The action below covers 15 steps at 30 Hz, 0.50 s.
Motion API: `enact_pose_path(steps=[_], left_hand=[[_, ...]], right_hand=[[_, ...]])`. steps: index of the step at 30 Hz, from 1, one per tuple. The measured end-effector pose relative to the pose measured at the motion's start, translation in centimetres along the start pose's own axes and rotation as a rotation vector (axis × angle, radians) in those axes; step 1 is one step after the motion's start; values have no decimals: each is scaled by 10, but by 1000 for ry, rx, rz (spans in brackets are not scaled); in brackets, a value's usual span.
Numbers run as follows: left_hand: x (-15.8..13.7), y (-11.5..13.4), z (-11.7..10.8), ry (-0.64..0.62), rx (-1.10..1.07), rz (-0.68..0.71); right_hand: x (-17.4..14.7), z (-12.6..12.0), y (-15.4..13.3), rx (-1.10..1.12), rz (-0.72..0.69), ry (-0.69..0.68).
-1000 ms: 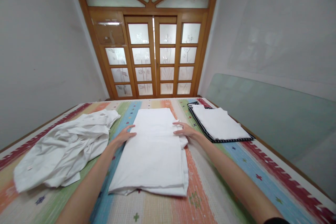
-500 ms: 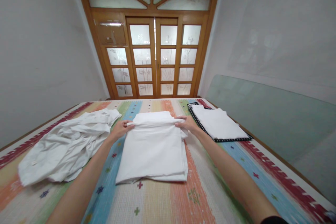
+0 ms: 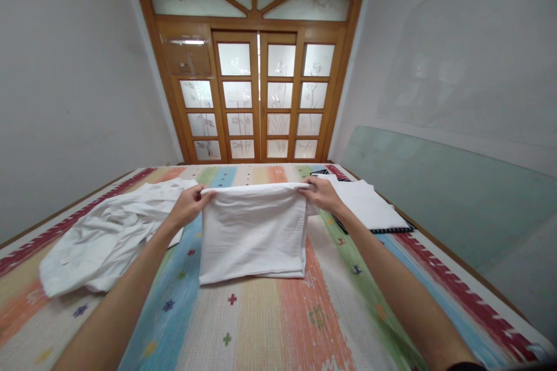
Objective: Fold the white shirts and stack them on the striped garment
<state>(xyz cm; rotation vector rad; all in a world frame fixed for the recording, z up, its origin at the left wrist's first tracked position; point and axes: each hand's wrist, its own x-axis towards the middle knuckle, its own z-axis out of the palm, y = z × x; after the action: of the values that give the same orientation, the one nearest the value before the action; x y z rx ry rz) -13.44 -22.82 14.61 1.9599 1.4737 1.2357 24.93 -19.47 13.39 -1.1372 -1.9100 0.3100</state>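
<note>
A folded white cloth garment stands in the middle of the striped cover, its far edge lifted and its near edge low against the cover. My left hand pinches the upper left corner, thumb on the near side. At the upper right corner my right hand is closed on the same cloth, and a bit of loose fabric hangs beside it. Both hands hold the top edge stretched nearly straight. Whether the cloth is a shirt or something else I cannot tell.
Left of my arm lies a crumpled white garment. On the right is a stack of folded white and black-edged cloth. A colourful striped cover spreads beneath everything. Wooden doors with glass panes stand beyond, and a pale green panel leans right.
Both hands have risen and moved slightly apart, lifting the far edge of the white cloth. The cloth's near edge has drawn away from me.
</note>
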Motion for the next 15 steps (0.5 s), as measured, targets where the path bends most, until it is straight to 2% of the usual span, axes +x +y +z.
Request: enact_pose_path(steps=[4,7,9,11,13,15], left_hand=[[-6,23,-16,79,-211,-41],[6,26,-13,111,-332,-179],[17,15,-1,95,-312,-287],[23,-5,17,90,-182,-389],[23,-30,38,23,18,-538],[16,-54,55,-83,74,-633]], right_hand=[[3,-33,-26,131,27,-44],[16,-41,-30,170,69,-57],[27,-33,-20,117,115,-92],[34,-15,-2,16,179,-163],[31,7,20,-112,288,-246],[20,30,40,-245,363,-339]])
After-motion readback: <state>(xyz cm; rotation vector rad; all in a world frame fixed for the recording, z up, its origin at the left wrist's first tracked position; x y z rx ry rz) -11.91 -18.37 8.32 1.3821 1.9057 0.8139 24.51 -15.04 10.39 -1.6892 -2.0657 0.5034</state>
